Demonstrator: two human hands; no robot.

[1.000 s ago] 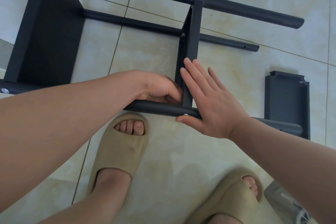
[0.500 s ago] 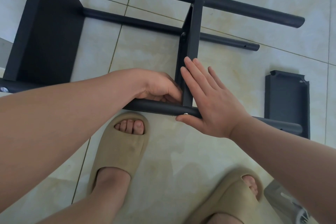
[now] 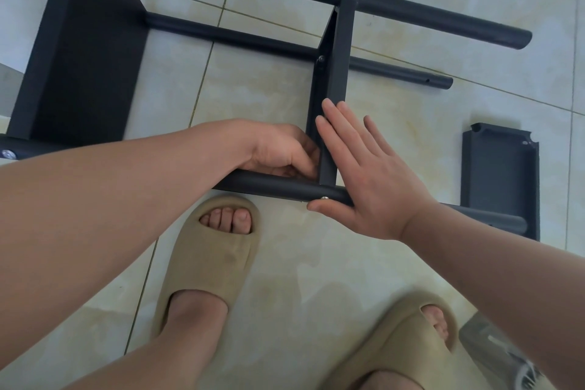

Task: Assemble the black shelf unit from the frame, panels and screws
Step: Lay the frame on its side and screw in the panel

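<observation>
— Where's the shelf frame (image 3: 411, 10)?
— On its side on the tiled floor (image 3: 285, 279), upper half of the frame. A loose panel (image 3: 500, 174) lies at right.
— The hands?
— Right hand (image 3: 370, 174): grip wide, straight fingers pressing the middle panel (image 3: 335, 73), thumb beside a screw (image 3: 324, 198) on the near tube (image 3: 269, 184). Left hand (image 3: 281, 152) curls at that joint; I cannot tell what it holds.

Bright even daylight, soft shadows, wide-angle distortion
</observation>
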